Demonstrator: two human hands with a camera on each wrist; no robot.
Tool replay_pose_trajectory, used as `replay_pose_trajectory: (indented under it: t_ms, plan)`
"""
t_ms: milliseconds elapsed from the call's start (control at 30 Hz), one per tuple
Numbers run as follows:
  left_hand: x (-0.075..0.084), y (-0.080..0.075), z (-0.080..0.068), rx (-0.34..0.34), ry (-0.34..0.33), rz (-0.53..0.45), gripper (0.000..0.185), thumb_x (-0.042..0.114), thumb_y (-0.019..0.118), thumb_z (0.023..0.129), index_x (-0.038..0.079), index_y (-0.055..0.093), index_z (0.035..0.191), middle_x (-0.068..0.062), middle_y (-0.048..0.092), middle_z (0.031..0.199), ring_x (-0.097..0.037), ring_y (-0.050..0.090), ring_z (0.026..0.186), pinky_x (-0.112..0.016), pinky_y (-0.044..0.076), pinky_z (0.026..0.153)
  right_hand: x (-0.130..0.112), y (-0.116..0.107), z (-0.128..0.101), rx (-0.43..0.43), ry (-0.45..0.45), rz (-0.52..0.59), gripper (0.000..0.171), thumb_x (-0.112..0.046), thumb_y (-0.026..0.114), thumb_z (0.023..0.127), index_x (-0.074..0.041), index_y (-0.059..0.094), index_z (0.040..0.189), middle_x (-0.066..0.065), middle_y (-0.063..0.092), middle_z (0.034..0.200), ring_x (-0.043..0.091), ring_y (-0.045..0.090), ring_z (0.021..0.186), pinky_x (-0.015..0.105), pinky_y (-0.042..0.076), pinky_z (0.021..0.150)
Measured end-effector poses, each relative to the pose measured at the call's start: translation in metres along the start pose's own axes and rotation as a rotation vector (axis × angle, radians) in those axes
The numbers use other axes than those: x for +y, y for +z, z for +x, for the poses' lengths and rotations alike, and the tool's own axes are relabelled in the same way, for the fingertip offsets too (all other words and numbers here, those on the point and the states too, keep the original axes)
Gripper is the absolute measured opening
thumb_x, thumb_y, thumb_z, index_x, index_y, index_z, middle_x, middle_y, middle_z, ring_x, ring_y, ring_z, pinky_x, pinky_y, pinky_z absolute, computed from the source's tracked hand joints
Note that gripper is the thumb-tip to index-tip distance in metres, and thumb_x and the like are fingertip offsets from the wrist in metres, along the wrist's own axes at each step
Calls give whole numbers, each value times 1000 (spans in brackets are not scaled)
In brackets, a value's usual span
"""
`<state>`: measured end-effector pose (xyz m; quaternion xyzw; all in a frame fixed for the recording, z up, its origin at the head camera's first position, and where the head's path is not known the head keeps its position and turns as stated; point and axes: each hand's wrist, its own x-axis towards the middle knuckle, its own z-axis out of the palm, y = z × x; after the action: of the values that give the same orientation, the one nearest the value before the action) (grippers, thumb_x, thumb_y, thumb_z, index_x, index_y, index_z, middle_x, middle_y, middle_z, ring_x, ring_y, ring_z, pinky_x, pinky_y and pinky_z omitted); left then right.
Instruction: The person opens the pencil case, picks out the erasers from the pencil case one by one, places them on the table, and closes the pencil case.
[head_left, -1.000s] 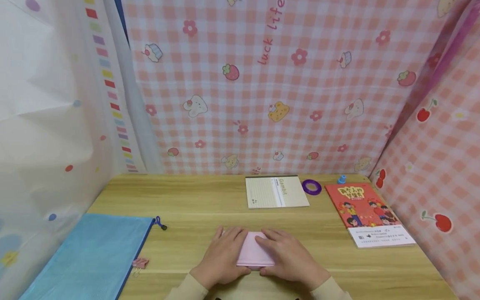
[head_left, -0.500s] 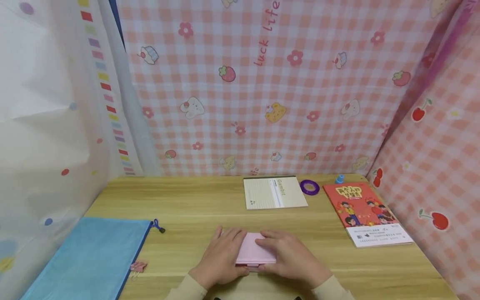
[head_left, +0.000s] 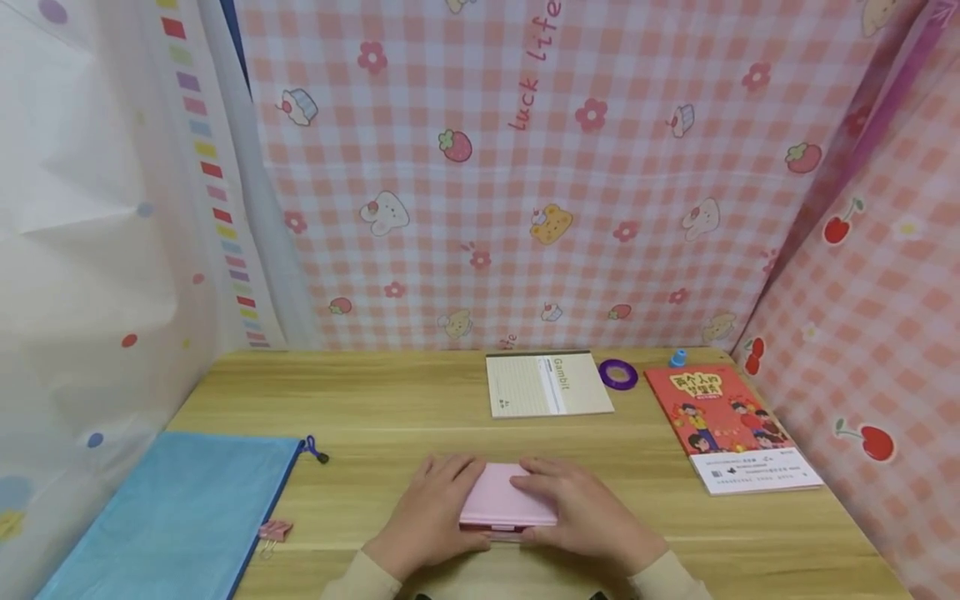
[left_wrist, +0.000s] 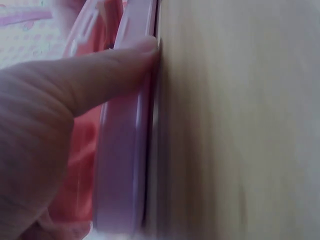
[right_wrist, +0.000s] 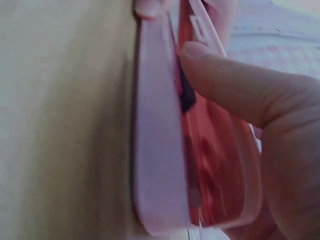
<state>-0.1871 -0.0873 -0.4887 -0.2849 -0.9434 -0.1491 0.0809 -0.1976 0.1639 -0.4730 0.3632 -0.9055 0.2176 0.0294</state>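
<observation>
Here — two hands [head_left: 510, 521], one pink case [head_left: 504, 498].

Two bare hands enter at the bottom centre of the head view: the left hand [head_left: 431, 521] and the right hand [head_left: 585, 517]. Neither shows a ring, watch or glove. Each wrist ends in a long sleeve of pale cream fabric, the left sleeve [head_left: 360, 582] and the right sleeve [head_left: 663, 582], both plain, without print or buttons, with soft cuffs close about the wrist. In the wrist views the left thumb [left_wrist: 100, 75] and the right thumb [right_wrist: 235, 82] fill the frame's side, each with a short, unpainted nail.
</observation>
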Motion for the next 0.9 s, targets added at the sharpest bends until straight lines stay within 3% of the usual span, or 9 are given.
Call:
replay_pose_trajectory:
  t_ms: [200, 300, 433, 633, 800, 900]
  plan:
    - [-13, -7, -10, -14, -55, -140, 97, 51, 84, 64, 9, 46, 142, -13, 44, 143, -30, 41, 131, -47, 33, 107, 10, -10, -4, -77, 97, 244, 59, -48, 77, 77, -23, 63, 128, 3, 49, 143, 25, 44, 131, 48, 35, 106]
    - [-20, -11, -15, -18, -83, -210, 96, 48, 86, 63, 10, 46, 142, -15, 42, 144, -32, 43, 129, -49, 37, 104, 16, -15, -5, -107, 148, 344, 53, -47, 77, 77, -27, 65, 125, 1, 49, 142, 24, 43, 132, 50, 34, 106]
    - [-32, -13, -21, -4, -115, -288, 97, 44, 88, 61, 11, 45, 142, -13, 43, 144, -33, 46, 126, -51, 40, 100, 25, -23, -8, -108, 157, 436, 46, -41, 77, 79, -25, 67, 121, 4, 52, 140, 27, 44, 131, 54, 31, 107]
    - [-45, -11, -28, 6, -161, -352, 107, 46, 88, 59, 8, 39, 146, -11, 46, 143, -30, 43, 130, -49, 34, 106, 35, -34, -13, -85, 171, 561, 34, -32, 74, 84, -20, 70, 116, 11, 57, 134, 32, 48, 127, 57, 30, 105]
    - [-46, -11, -30, -6, -200, -372, 117, 50, 88, 57, 3, 32, 148, -18, 43, 144, -36, 41, 130, -52, 33, 106, 42, -34, -15, -14, 211, 642, 32, -25, 68, 90, -12, 68, 119, 7, 63, 125, 24, 59, 115, 41, 45, 98]
    - [-45, -11, -30, -7, -208, -384, 116, 50, 88, 57, 6, 32, 149, -15, 43, 145, -35, 41, 131, -53, 32, 106, 44, -30, -14, 58, 247, 695, 34, -24, 61, 95, -6, 64, 123, 7, 66, 119, 21, 62, 107, 29, 48, 91]
